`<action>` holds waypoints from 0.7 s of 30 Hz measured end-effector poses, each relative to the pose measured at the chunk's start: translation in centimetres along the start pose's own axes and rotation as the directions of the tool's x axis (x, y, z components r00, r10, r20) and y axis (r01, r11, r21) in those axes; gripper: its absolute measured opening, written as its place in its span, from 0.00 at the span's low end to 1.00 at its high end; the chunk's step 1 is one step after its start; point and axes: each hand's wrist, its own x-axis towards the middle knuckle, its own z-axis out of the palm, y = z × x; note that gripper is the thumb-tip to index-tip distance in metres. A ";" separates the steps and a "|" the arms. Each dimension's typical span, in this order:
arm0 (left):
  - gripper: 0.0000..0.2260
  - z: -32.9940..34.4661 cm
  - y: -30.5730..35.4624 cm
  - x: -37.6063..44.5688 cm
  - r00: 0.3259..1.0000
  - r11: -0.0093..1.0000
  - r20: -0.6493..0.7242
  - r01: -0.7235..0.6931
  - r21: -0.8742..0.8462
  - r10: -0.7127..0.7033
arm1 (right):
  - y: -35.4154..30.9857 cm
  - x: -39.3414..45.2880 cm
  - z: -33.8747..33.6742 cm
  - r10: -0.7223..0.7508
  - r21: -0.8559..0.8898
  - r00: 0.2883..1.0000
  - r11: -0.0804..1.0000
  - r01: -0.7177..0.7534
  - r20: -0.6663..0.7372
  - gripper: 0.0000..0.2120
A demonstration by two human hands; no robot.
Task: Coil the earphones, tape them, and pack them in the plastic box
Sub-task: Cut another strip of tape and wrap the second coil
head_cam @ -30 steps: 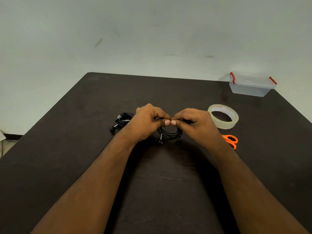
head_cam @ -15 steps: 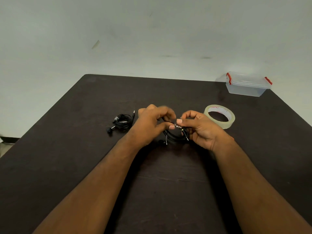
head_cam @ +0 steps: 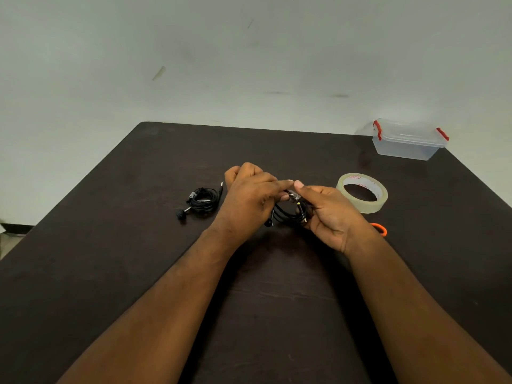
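Under both forearms, dark table (head_cam: pixel 138 273) fills view. Far right of right hand (head_cam: pixel 329 214), clear plastic box (head_cam: pixel 407 142), lid on, red clips, long axis left-right. Just right of that hand, tape roll (head_cam: pixel 363 192) lies flat; orange scissor handle (head_cam: pixel 380 228) peeks behind the wrist. Left of left hand (head_cam: pixel 249 200), second earphone bundle (head_cam: pixel 202 200), already coiled, plug pointing up-right. Between hands, coiled earphones (head_cam: pixel 288 214) hang down; both hands curl and pinch the coil's top, thumbs nearly touching.
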 end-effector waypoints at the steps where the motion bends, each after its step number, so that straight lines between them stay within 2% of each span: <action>1: 0.08 0.0 -0.2 0.0 1.000 1.000 -0.002 0.013 0.006 -0.013 | -0.2 -0.1 0.0 -0.001 0.013 1.000 1.000 0.001 0.014 0.18; 4: 0.06 -0.4 -0.4 0.0 0.999 0.999 0.016 0.035 0.028 -0.036 | -0.7 -0.5 0.1 -0.011 -0.057 0.996 0.998 0.015 0.085 0.18; 7: 0.08 -0.7 -0.3 -0.1 0.998 0.996 0.031 0.043 0.074 -0.045 | -0.7 -0.7 0.0 -0.017 -0.172 0.995 0.985 0.033 0.098 0.17; 10: 0.08 -0.8 -0.2 -0.2 0.999 0.994 0.030 0.021 0.111 -0.024 | -0.9 -0.8 -0.2 -0.015 -0.202 0.993 0.979 0.039 0.120 0.09; 16: 0.06 -0.5 -0.1 -0.3 0.995 0.976 -0.065 -0.062 0.209 0.077 | -1.0 -0.4 -0.8 -0.008 -0.254 0.989 0.966 0.046 0.150 0.09; 21: 0.08 -0.6 -0.5 0.0 0.988 0.980 -0.123 -0.073 0.186 0.097 | -0.3 -0.2 -0.1 -0.137 -0.366 0.975 0.910 0.193 0.175 0.08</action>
